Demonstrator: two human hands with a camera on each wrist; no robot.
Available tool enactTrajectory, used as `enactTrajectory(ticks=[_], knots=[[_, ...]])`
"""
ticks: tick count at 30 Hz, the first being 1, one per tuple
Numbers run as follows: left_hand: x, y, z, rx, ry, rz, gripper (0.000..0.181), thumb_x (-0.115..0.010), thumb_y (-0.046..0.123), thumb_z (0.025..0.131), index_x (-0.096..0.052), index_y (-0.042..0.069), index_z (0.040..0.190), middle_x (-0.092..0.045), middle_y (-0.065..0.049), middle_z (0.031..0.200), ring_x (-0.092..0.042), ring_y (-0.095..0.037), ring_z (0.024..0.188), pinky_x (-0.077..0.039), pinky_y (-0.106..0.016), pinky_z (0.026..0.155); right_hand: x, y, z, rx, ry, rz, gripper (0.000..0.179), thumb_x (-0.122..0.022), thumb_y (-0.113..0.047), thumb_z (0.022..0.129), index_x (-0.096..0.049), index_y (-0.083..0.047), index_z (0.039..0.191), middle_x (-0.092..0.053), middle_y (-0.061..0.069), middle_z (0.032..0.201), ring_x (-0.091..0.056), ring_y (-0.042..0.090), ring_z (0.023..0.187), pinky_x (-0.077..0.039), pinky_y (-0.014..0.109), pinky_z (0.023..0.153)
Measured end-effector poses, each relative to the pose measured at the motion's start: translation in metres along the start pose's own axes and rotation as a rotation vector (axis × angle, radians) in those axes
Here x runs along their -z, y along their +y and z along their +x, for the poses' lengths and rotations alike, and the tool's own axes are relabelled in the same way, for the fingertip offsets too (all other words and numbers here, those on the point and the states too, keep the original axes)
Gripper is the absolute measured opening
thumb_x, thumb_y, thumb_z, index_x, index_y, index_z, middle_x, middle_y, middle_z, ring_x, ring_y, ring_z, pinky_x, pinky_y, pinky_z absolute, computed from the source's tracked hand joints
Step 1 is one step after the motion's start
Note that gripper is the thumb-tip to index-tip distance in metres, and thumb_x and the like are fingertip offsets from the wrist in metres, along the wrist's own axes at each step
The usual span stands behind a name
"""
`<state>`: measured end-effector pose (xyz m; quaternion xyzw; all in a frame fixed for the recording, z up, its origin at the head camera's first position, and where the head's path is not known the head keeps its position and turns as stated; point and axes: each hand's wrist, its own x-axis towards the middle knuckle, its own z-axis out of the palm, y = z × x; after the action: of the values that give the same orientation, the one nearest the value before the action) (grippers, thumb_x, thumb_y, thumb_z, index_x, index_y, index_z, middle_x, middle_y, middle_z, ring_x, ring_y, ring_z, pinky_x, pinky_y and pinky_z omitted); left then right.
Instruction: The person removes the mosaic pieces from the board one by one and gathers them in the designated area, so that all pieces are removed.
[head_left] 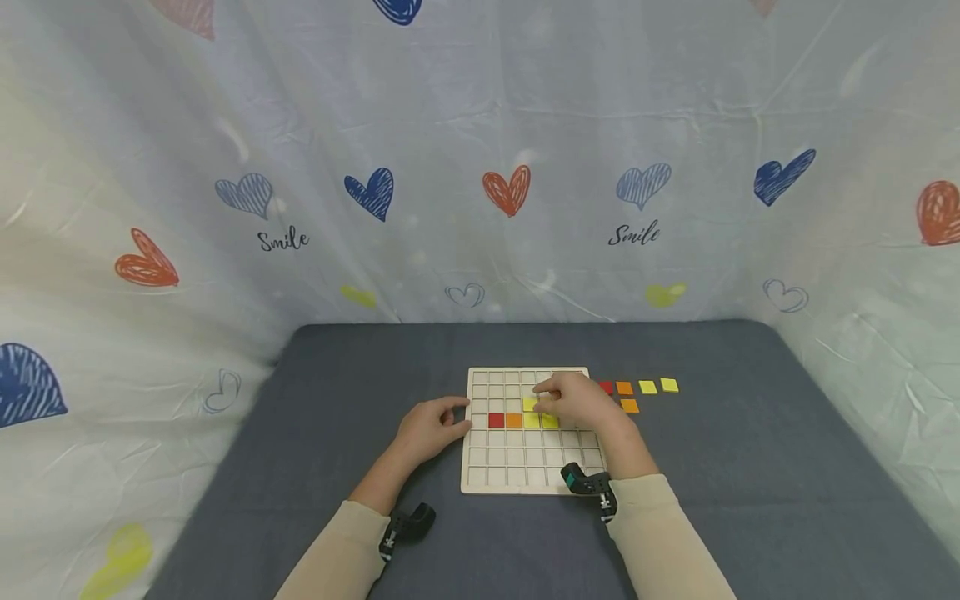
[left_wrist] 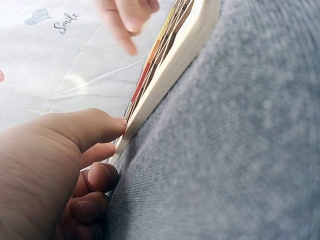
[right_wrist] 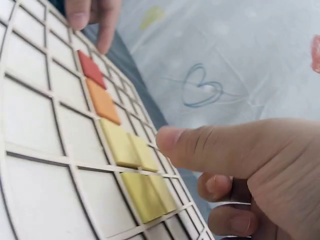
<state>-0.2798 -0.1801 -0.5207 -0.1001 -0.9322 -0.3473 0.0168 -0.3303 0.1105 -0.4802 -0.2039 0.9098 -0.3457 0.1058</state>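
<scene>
A pale wooden grid board point(head_left: 495, 479) lies on the dark table. One row on it holds a red tile point(right_wrist: 92, 69), an orange tile point(right_wrist: 103, 101) and yellow tiles. Several yellow tiles point(right_wrist: 120, 143) form a two-by-two block. My left hand point(head_left: 429, 431) touches the board's left edge with thumb and fingertips; the left wrist view shows its other fingers bent loosely. Over the yellow block hovers my right hand point(head_left: 576, 400), thumb and index finger apart, and I see nothing between them. Its index fingertip is hidden behind the thumb point(right_wrist: 172, 140) in the right wrist view.
Right of the board lie loose tiles: a red tile point(head_left: 606, 387), partly covered by the right hand, two orange tiles point(head_left: 629, 406) and two yellow tiles point(head_left: 669, 385). A grey cloth covers the table point(head_left: 360, 375). A heart-printed curtain point(head_left: 435, 250) hangs behind and at the sides.
</scene>
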Motion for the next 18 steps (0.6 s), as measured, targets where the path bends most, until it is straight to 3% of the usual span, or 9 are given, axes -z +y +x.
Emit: enactTrajectory(ticks=[3, 7, 10, 14, 18], knots=[[-0.0004, -0.0004, 0.0001, 0.003, 0.002, -0.002, 0.039, -0.076, 0.031, 0.095, -0.072, 0.016, 0.131, -0.049, 0.007, 0.06, -0.039, -0.009, 0.049, -0.032, -0.029, 0.052, -0.005, 0.0003, 0.0021, -0.01, 0.009, -0.068, 0.031, -0.078, -0.021, 0.093, -0.077, -0.01, 0.122, -0.072, 0.001, 0.098, -0.052, 0.011, 0.075, -0.043, 0.032, 0.067], [-0.0008, -0.0003, 0.0, 0.002, 0.006, -0.003, 0.039, -0.076, 0.031, 0.095, -0.072, 0.016, 0.131, -0.049, 0.007, 0.06, -0.039, -0.01, 0.049, -0.032, -0.03, 0.052, -0.0079, 0.001, 0.0047, 0.005, 0.019, -0.096, 0.028, -0.078, -0.019, 0.092, -0.079, -0.01, 0.118, -0.074, 0.0, 0.111, -0.059, 0.012, 0.085, -0.047, 0.033, 0.073], [-0.001, 0.0001, -0.0002, 0.007, 0.006, -0.003, 0.04, -0.077, 0.031, 0.095, -0.072, 0.017, 0.131, -0.05, 0.007, 0.06, -0.039, -0.01, 0.049, -0.032, -0.03, 0.052, -0.0091, 0.0012, 0.0057, 0.012, 0.024, -0.082, 0.029, -0.078, -0.017, 0.092, -0.078, -0.009, 0.119, -0.071, -0.001, 0.093, -0.051, 0.014, 0.074, -0.041, 0.034, 0.068], [-0.0013, 0.0004, -0.0002, 0.012, 0.008, 0.002, 0.04, -0.077, 0.031, 0.094, -0.072, 0.017, 0.131, -0.05, 0.007, 0.06, -0.039, -0.01, 0.049, -0.032, -0.03, 0.052, -0.0103, -0.0002, 0.0059, 0.025, 0.039, -0.061, 0.03, -0.079, -0.015, 0.091, -0.077, -0.007, 0.12, -0.046, -0.002, 0.069, -0.037, 0.015, 0.063, -0.032, 0.034, 0.062], [-0.0013, 0.0005, -0.0002, 0.008, 0.01, 0.003, 0.04, -0.077, 0.031, 0.094, -0.072, 0.016, 0.131, -0.05, 0.006, 0.06, -0.039, -0.01, 0.049, -0.032, -0.03, 0.052, -0.0106, -0.0027, 0.0057, 0.025, 0.051, -0.051, 0.029, -0.078, -0.016, 0.092, -0.077, -0.009, 0.12, -0.033, -0.003, 0.065, -0.028, 0.014, 0.058, -0.026, 0.033, 0.059]])
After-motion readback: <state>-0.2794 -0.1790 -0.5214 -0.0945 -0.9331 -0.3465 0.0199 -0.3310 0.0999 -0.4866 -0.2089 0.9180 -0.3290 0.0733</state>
